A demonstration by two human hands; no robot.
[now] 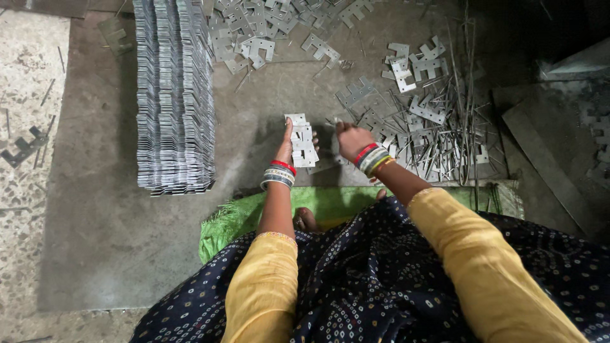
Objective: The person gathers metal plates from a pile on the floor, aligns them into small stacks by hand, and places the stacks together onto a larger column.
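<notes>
My left hand (287, 147) grips a small stack of flat notched metal plates (302, 141), held on edge just above the floor. My right hand (351, 138) is right beside the stack, fingers curled down over loose plates on the floor; whether it holds one is hidden. Both wrists carry coloured bangles. I sit on a green mat (236, 217) with yellow sleeves and a dark dotted cloth over my lap.
A long, tall row of stacked plates (175, 95) lies on the floor to the left. Loose plates (267, 28) are scattered at the top, more plates and thin metal rods (438, 130) to the right. A dark slab (546, 152) sits at the far right.
</notes>
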